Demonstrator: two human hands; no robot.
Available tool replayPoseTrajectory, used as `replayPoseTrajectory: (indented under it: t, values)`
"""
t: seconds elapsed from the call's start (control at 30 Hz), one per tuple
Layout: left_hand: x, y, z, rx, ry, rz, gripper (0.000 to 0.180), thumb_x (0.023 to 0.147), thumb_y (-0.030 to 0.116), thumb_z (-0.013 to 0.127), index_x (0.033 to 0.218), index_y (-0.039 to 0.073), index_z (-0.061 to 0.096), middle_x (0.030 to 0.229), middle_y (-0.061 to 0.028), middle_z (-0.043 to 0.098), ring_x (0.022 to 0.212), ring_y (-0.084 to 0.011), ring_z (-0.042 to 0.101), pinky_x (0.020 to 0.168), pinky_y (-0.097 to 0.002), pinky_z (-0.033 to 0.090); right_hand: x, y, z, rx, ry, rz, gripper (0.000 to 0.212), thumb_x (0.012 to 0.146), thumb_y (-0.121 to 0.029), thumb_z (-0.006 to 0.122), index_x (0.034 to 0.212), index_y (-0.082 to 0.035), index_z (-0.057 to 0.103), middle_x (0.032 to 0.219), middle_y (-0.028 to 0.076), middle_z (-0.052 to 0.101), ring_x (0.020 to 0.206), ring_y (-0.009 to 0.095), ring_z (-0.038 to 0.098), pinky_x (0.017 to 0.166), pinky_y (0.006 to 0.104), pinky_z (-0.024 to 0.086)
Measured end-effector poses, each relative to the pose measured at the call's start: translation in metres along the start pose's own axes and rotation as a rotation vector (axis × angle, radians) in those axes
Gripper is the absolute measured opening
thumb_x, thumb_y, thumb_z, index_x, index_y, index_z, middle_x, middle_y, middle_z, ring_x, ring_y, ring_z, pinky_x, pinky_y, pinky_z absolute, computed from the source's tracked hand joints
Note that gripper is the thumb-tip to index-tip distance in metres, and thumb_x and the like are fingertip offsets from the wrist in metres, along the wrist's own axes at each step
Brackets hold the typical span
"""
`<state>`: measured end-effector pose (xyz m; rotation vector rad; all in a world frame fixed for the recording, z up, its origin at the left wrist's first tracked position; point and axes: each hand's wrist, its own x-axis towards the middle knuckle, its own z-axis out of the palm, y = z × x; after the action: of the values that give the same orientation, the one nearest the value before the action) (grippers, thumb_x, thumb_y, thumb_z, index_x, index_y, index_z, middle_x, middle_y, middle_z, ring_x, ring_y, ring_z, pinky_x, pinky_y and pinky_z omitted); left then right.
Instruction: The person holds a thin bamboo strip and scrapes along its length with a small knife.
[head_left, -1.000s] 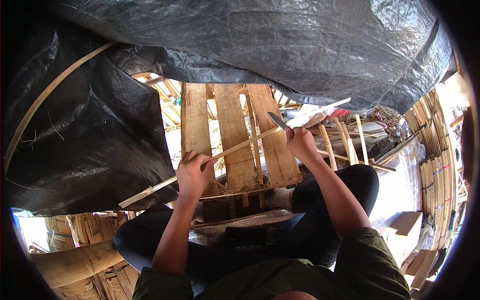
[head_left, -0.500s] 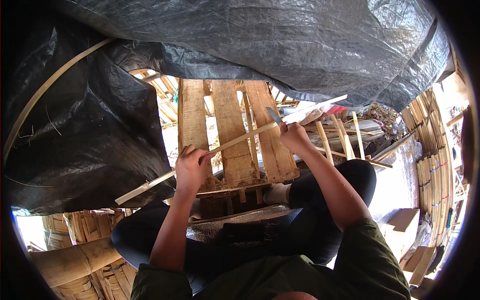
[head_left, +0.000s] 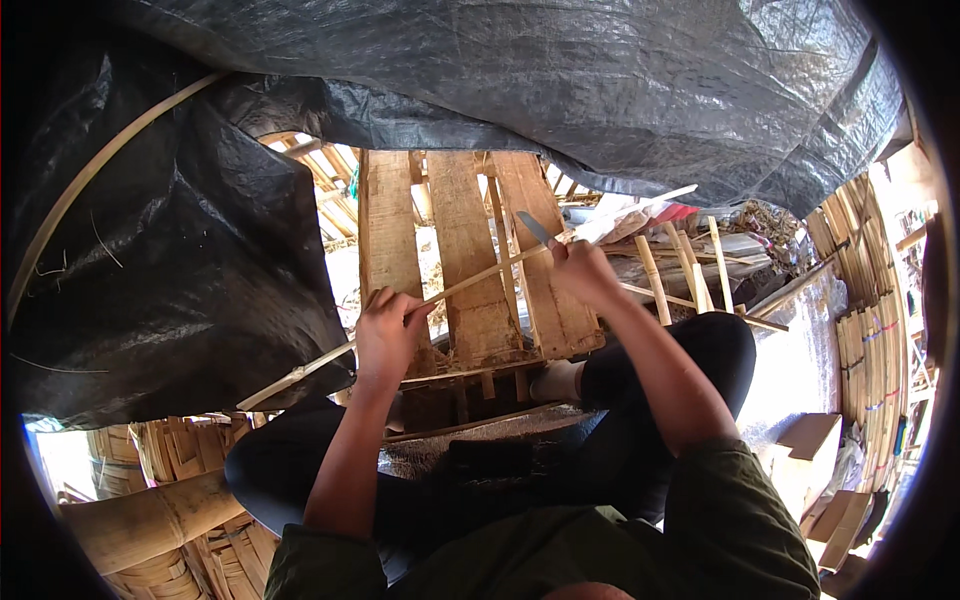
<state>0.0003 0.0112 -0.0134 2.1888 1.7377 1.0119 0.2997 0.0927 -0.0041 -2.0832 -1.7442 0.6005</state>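
A long, pale bamboo strip (head_left: 478, 284) runs slantwise from the lower left to the upper right, above a bench of wooden planks (head_left: 465, 240). My left hand (head_left: 388, 332) is closed around the strip left of the middle, and its lower end sticks out past my wrist. In my right hand (head_left: 584, 272) is a knife, gripped by the handle, which my fingers hide. The knife's blade (head_left: 533, 228) points up and left across the strip. Whether the edge touches the strip, I cannot tell.
Dark plastic sheeting (head_left: 600, 80) hangs across the far side and the left. Several upright bamboo pieces (head_left: 653, 278) stand beyond my right knee. Bundled bamboo strips (head_left: 868, 370) stack up at the far right. A thick bamboo pole (head_left: 160, 515) lies at the lower left.
The knife and my right hand have shifted slightly left. My left hand still grips the strip, which now shows a narrower face between my hands.
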Motion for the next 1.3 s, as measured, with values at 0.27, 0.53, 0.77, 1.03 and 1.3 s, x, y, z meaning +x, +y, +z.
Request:
replayPoseTrajectory:
  t: [0.27,0.53,0.77,1.03,1.3]
  values:
    - [0.0,-0.004,0.002,0.008,0.026,-0.007,0.019,0.078,0.018,0.081,0.079,0.005,0.067,0.077,-0.0093,0.06,0.075,-0.0322,0.062,0.064,-0.0428,0.05,-0.006,-0.022,-0.004,0.036,-0.198,0.136,0.057,0.104,-0.041,0.042,0.089,0.008,0.065,0.075,0.025,0.067,0.061,0.032,0.069,0.057,0.046,0.055]
    - [-0.004,-0.003,-0.001,0.038,0.032,-0.011,0.019,0.078,0.019,0.081,0.079,0.006,0.067,0.076,-0.009,0.059,0.076,-0.0318,0.062,0.064,-0.0431,0.05,-0.009,-0.032,-0.008,0.091,-0.344,0.233,0.061,0.103,-0.045,0.044,0.088,0.01,0.064,0.066,0.019,0.065,0.053,0.029,0.066,0.048,0.0418,0.054]
    - [0.0,-0.001,0.003,0.024,0.036,0.007,0.019,0.078,0.019,0.081,0.079,0.006,0.067,0.077,-0.0092,0.059,0.078,-0.0321,0.061,0.065,-0.0439,0.05,-0.008,-0.022,-0.003,0.048,-0.107,-0.016,0.052,0.104,-0.037,0.044,0.088,0.009,0.063,0.066,0.022,0.066,0.053,0.027,0.066,0.041,0.0398,0.049]
    - [0.0,0.0,0.004,0.034,0.062,0.036,0.019,0.076,0.016,0.083,0.079,0.006,0.068,0.074,-0.0086,0.06,0.071,-0.0302,0.061,0.06,-0.0407,0.048,-0.011,-0.028,-0.004,0.079,-0.208,0.053,0.054,0.103,-0.041,0.045,0.095,0.009,0.063,0.071,0.024,0.064,0.067,0.039,0.067,0.058,0.0465,0.054]
    - [0.0,-0.002,0.006,0.041,0.057,0.028,0.02,0.076,0.017,0.083,0.079,0.006,0.067,0.075,-0.0086,0.06,0.074,-0.0311,0.062,0.063,-0.0415,0.049,-0.013,-0.034,0.0,0.044,-0.19,0.028,0.052,0.104,-0.039,0.044,0.094,0.008,0.064,0.069,0.022,0.064,0.065,0.038,0.066,0.061,0.0458,0.054]
